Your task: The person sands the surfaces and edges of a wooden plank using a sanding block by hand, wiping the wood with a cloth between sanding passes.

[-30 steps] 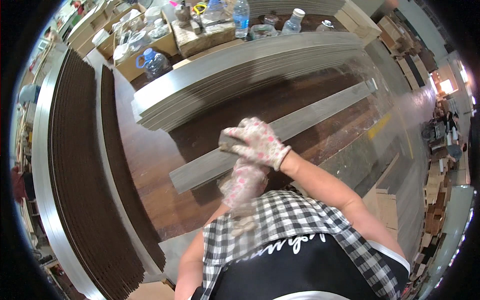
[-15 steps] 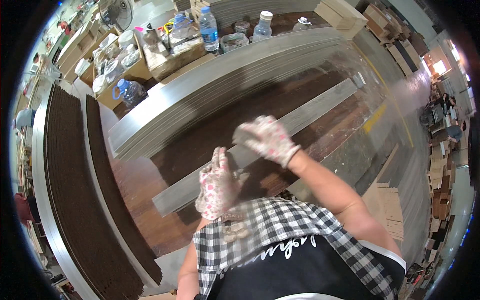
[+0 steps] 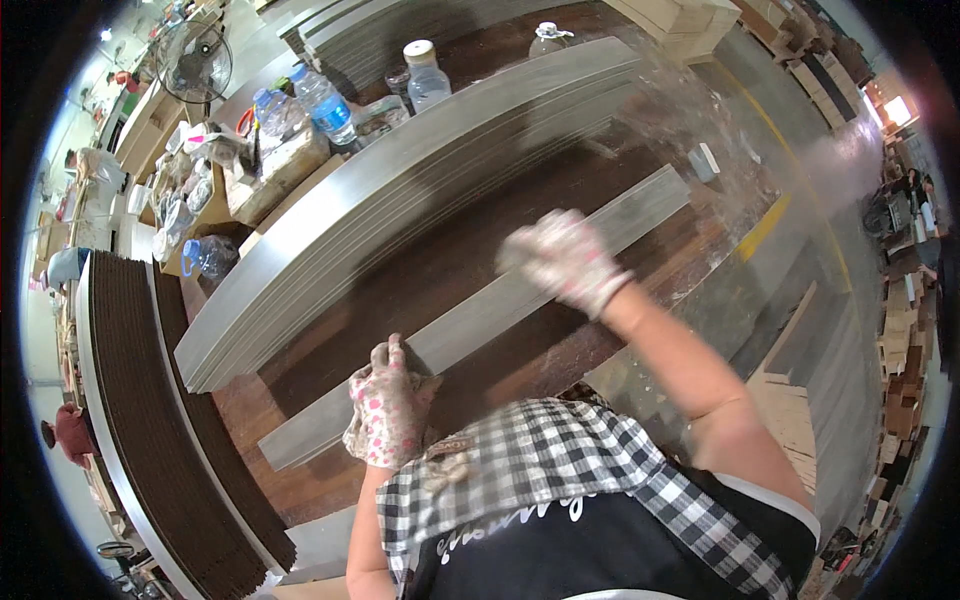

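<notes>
Gloved left hand (image 3: 388,415) on grey plank (image 3: 480,325)

My right hand (image 3: 562,258) is motion-blurred, its fingers indistinct; my left hand (image 3: 385,412) hides part of the grey plank (image 3: 480,315).

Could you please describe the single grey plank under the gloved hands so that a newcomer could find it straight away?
Start at the dark wooden table. Nearer the person than the tall stack of grey planks, one grey plank lies alone, slanting. Only it has the left hand and right hand on it.
</notes>
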A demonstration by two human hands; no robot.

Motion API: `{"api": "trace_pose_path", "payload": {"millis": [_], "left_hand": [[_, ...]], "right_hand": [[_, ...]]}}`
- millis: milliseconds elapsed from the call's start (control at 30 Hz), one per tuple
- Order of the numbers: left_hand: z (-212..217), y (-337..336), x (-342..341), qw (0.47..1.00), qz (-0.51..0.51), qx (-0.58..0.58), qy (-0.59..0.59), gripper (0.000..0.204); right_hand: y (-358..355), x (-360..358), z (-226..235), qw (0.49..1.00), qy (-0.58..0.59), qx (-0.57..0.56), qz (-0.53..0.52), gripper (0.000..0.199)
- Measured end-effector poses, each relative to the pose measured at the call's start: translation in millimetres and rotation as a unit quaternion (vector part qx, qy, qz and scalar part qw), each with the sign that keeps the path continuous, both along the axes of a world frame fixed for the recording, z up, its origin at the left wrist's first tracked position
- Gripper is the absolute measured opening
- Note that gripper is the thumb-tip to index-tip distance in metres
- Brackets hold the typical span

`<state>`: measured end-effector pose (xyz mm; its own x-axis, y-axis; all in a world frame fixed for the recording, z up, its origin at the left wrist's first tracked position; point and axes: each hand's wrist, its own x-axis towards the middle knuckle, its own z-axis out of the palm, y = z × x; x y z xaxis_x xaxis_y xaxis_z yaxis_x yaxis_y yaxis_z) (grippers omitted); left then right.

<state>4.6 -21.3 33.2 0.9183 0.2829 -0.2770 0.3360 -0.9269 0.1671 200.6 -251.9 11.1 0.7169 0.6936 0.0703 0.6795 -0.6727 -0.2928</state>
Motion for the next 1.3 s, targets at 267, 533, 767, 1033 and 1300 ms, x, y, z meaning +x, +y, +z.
{"api": "trace_pose_path", "payload": {"millis": [267,533,767,1033,1300], "left_hand": [[2,-10,6,0.999,-0.025,0.018,-0.019,0.078],[8,-17,11,1.0,0.0,0.001,-0.003,0.078],[2,-11,7,1.0,0.017,0.016,0.002,0.081],[-17,3,10,1.0,0.002,-0.016,-0.024,0.083],[-24,8,8,0.973,0.216,-0.076,0.038,0.058]], "right_hand": [[-45,26,3,0.988,-0.113,0.106,0.015,0.014],[-206,143,-9,0.95,-0.123,-0.106,-0.266,0.029],[-111,63,0,0.988,-0.096,0.108,0.053,0.024],[-263,166,0,0.952,-0.129,0.03,-0.275,0.039],[-293,114,-12,0.974,0.078,0.108,-0.181,0.048]]}}
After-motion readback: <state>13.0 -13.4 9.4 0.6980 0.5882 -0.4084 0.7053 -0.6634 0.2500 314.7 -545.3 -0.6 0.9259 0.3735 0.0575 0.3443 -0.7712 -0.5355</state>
